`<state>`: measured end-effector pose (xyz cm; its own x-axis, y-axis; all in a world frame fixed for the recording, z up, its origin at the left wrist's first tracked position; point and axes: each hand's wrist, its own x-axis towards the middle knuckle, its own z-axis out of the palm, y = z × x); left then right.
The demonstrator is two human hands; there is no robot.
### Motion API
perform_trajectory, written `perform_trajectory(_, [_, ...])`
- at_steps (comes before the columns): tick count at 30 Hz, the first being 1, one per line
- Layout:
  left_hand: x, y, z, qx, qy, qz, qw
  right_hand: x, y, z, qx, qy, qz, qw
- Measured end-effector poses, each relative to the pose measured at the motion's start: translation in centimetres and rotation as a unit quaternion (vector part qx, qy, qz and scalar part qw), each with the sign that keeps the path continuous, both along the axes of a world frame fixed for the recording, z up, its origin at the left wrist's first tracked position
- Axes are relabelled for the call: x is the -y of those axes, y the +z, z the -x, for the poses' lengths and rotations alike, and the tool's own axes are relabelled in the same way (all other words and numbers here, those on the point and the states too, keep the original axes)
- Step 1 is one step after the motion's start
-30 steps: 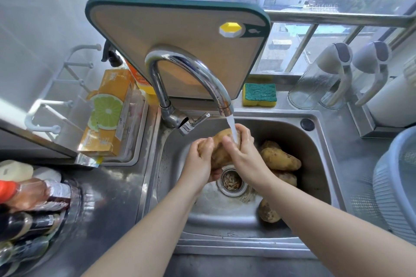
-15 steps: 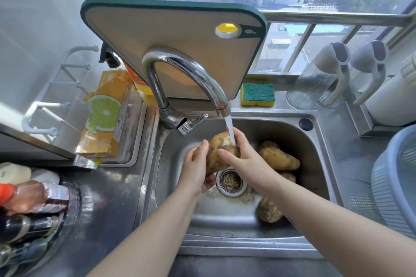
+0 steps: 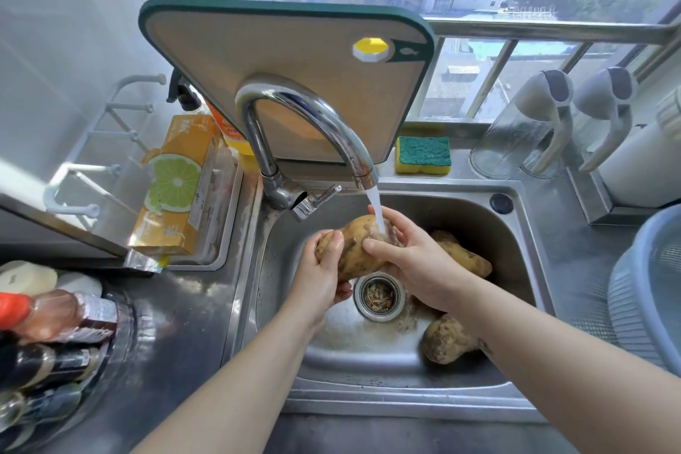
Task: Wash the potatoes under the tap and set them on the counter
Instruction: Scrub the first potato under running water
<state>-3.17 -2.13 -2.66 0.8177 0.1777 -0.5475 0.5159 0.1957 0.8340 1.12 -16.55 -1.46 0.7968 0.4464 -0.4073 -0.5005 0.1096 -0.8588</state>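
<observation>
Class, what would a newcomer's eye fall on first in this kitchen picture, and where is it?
The left hand and right hand grip a potato under the running tap, above the sink. A big green-edged cutting board stands upright behind the tap. More dirty potatoes lie at the sink's right.

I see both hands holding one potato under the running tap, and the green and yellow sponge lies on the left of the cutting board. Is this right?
Not quite: the sponge lies on the right of the cutting board, behind the sink, as the head view shows. The rest holds: the left hand and the right hand hold one potato under the running tap.
</observation>
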Motion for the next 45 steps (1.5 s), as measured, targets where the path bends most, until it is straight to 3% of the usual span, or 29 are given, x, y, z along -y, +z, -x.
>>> perform_trajectory(6, [0.2, 0.1, -0.2, 0.039, -0.022, -0.037, 0.998, -0.5, -0.1, 0.2, 0.004, -0.079, 0.024, 0.997])
perform_trajectory(13, [-0.1, 0.1, -0.1, 0.047, -0.038, -0.024, 0.998, 0.8, 0.5, -0.2, -0.038, -0.038, -0.018, 0.998])
perform_trajectory(19, [-0.8, 0.8, -0.3, 0.116, -0.107, -0.081, 0.984, 0.0, 0.6, -0.8, -0.042, -0.081, 0.033, 0.995])
perform_trajectory(25, [-1.2, 0.1, -0.2, 0.092, -0.109, -0.100, 0.985, 1.3, 0.5, -0.3, -0.005, 0.013, 0.015, 1.000])
perform_trajectory(34, [-0.7, 1.0, -1.1, 0.112, -0.231, -0.162, 0.953, 2.5, 1.2, -0.9, -0.070, 0.063, 0.053, 0.994])
perform_trajectory(41, [-1.1, 1.7, -2.5, 0.131, -0.367, -0.260, 0.884, 2.4, 0.3, -1.6, -0.057, 0.114, 0.162, 0.979])
perform_trajectory(45, [-1.4, 1.4, -2.8, 0.152, -0.314, -0.242, 0.906, 2.1, 0.2, -1.5, -0.055, 0.054, 0.100, 0.992])
